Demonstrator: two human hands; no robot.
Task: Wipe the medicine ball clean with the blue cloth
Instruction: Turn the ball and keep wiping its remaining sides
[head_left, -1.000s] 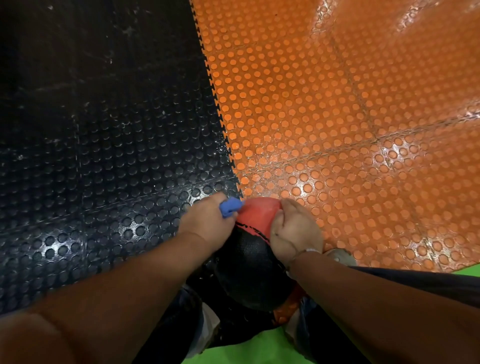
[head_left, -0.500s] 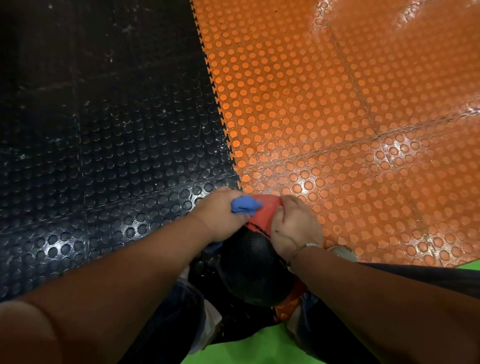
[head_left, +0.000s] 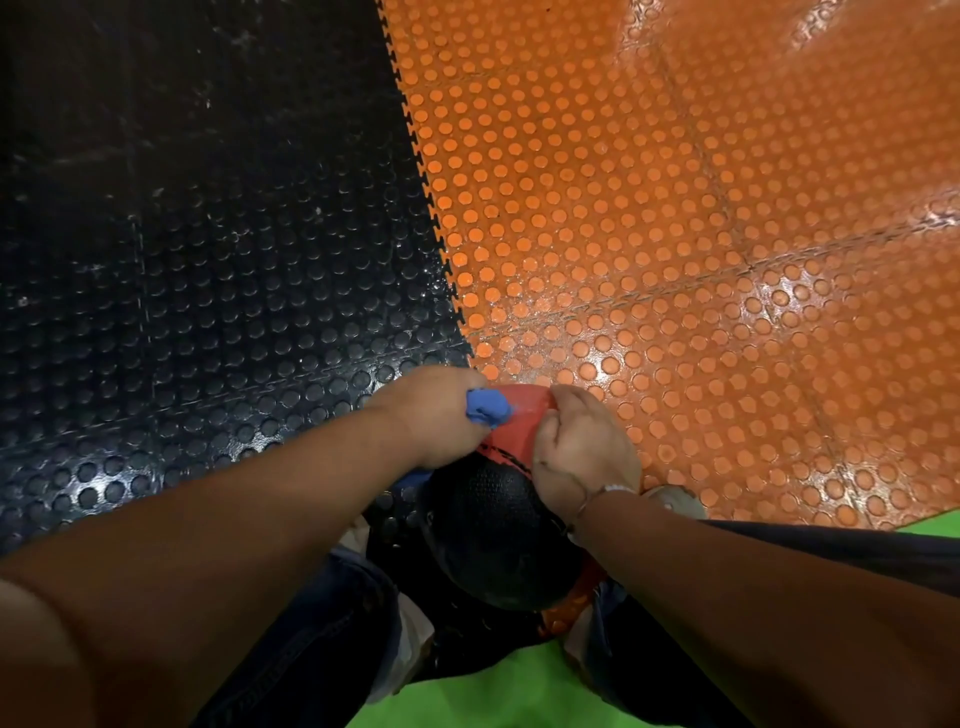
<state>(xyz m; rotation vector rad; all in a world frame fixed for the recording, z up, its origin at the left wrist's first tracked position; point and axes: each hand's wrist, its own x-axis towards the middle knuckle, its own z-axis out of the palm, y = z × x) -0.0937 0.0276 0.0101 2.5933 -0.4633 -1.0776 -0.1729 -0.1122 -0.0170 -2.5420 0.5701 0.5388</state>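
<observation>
step: mid-wipe; left hand (head_left: 431, 421) rubs blue cloth (head_left: 485, 408) on medicine ball (head_left: 493, 535), right hand (head_left: 582, 457) steadies it.
next: likely roll the ball so the black panel meets the cloth; needs a firm right-hand hold.
black mat (head_left: 182, 312): rubber tiles, round studs, scuffed, jigsaw seam.
left fingers: clenched round the bunched cloth.
cloth: soft wad, poking out of the fist, touching the ball's red panel.
ball: between the person's legs, low centre; round, pebbled black near side, smoother red far side.
right fingers: curled over the ball's upper right, gripping; thin band at wrist.
orange mat (head_left: 675, 234): same studs, glossy.
</observation>
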